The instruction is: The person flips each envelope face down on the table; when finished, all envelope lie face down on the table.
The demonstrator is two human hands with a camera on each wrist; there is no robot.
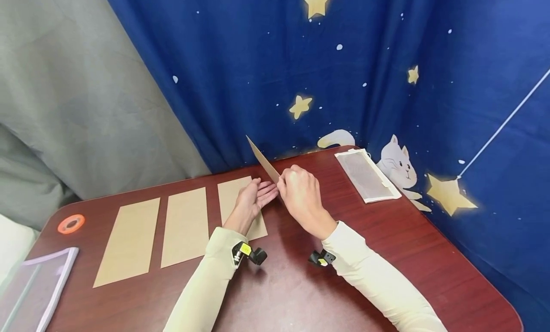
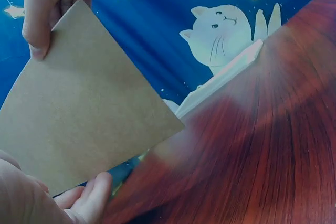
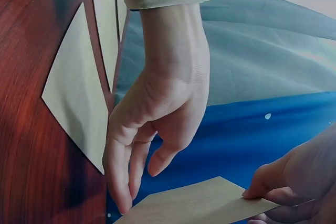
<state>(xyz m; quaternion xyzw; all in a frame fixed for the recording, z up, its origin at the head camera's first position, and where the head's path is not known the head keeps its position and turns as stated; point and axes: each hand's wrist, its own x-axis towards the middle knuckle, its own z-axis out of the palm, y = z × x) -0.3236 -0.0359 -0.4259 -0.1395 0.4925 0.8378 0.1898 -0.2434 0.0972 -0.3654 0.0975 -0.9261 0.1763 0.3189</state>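
A thin brown kraft card [image 1: 263, 161] is held up on a slant above the table. My right hand [image 1: 301, 193] pinches it near one edge, thumb on one face and fingers on the other. At the card's lower edge, my left hand [image 1: 253, 198] has its fingers extended and touching the card, with the thumb apart, as the right wrist view shows. The left wrist view shows the broad blank face of the card [image 2: 94, 98]. Under my left forearm lies another brown card [image 1: 228, 198], partly covered by the hand.
Two more brown cards [image 1: 185, 227] lie flat in a row to the left. An orange tape roll [image 1: 63, 225] sits at the far left, above a clear, pale-edged pouch [image 1: 34, 284]. At the back right lies a white-edged mesh pouch [image 1: 365, 174]. Curtains [image 1: 240, 84] hang behind the table.
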